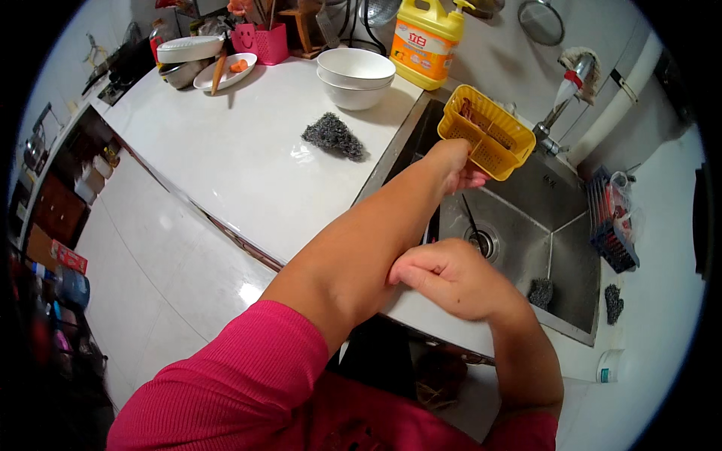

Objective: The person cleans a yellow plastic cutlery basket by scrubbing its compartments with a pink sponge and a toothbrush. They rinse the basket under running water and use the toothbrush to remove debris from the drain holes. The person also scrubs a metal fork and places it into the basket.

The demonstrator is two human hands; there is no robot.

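Observation:
My left hand (458, 167) grips the near side of a yellow plastic divided basket (519, 140) with perforated compartments. The basket is tilted and held over the back of a stainless steel sink (519, 217); some reddish-brown pieces (468, 111) I cannot identify lie in its far left part. My right hand (459, 279) has its fingers curled in and holds nothing that I can see. Its thumb and bent forefinger are against the inner side of my left forearm. Below the basket, a dark thin strip (471, 214) reaches the sink drain (484, 239).
Steel wool (334, 137) and stacked white bowls (356, 79) sit on the white counter left of the sink. A yellow detergent jug (427, 45) stands behind, near the faucet (555, 118). More steel wool (540, 293) lies in the sink; a dark basket (612, 225) is at right.

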